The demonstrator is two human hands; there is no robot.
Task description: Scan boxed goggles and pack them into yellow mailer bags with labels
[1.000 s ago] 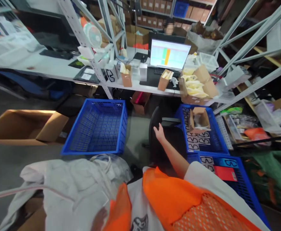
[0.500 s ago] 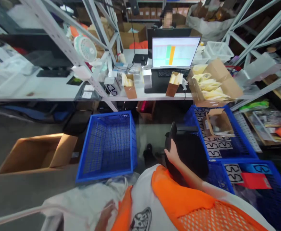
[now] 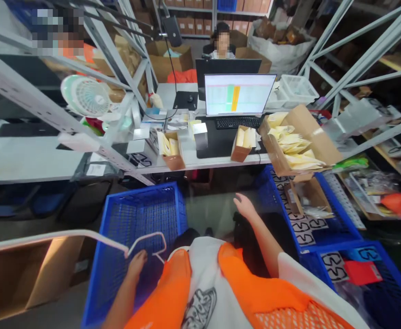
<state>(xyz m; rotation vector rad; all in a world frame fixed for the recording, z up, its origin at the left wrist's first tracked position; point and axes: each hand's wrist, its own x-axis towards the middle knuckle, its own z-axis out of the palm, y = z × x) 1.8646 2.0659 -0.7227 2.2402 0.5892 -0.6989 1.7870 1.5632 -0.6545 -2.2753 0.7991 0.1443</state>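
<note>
My right hand (image 3: 245,208) reaches forward over the floor with its fingers stretched out, holding nothing. Just behind it, partly under my forearm, is a black chair (image 3: 279,237). My left hand (image 3: 137,264) hangs above a blue plastic crate (image 3: 95,274) at the left. Close to that hand runs a thin white rod (image 3: 83,234) with a bent, open loop at its end. The left fingers are small and smeared, and whether they touch the rod cannot be made out.
Ahead is a desk with a lit monitor (image 3: 240,93), a keyboard (image 3: 236,122) and a carton of yellow envelopes (image 3: 305,146). Blue crates (image 3: 323,242) stand at the right. An open cardboard box (image 3: 11,278) lies at the left. A person (image 3: 222,45) sits behind the desk; another is at upper left.
My right hand has let go of the black chair's upright part and now reaches out free. My left hand has moved forward over the blue crate. The view has shifted, and the desk looks nearer.
</note>
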